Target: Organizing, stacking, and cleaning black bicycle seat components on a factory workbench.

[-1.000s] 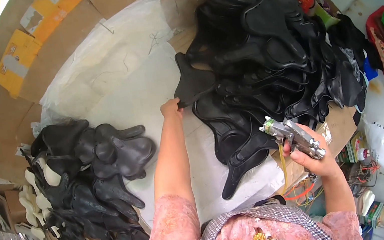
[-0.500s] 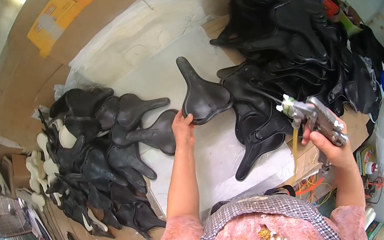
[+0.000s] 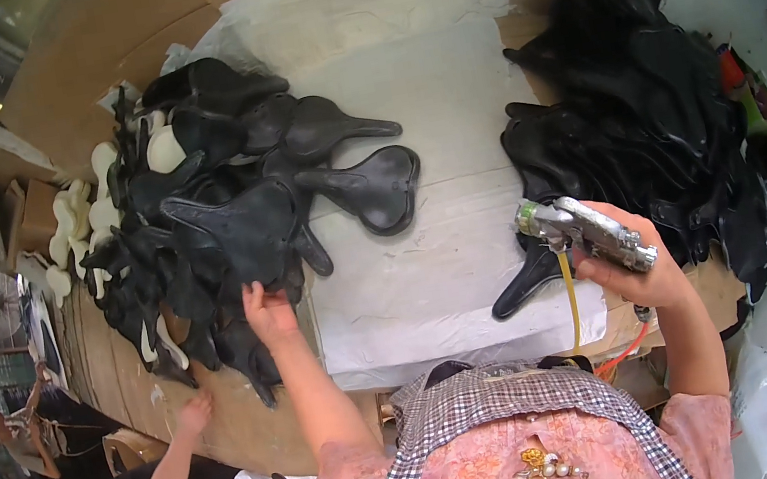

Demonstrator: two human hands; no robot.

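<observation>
My left hand (image 3: pixel 271 313) is at the rear edge of a black bicycle saddle cover (image 3: pixel 246 234) that lies on top of the left pile, its nose pointing up and left. The fingers look stretched out and loose at that edge. In my right hand (image 3: pixel 648 274) is a metal spray gun (image 3: pixel 595 229), gripped around its body, nozzle pointing left. A yellow hose (image 3: pixel 572 304) hangs from the gun. Just right of the left pile, another black saddle cover (image 3: pixel 384 191) rests on the white sheet (image 3: pixel 467 256).
A large heap of black covers (image 3: pixel 629 127) fills the right of the table, one nose (image 3: pixel 525 285) sticking out below the gun. Cream saddle pads (image 3: pixel 70 216) lie at the far left. Another person's arm (image 3: pixel 176 457) reaches to the table at lower left. An orange hose (image 3: pixel 625 351) runs below my right hand.
The saddle cover my left hand held over the middle sheet is now on the left pile, and the grip has loosened. The spray gun stays in my right hand. The other person has come closer.
</observation>
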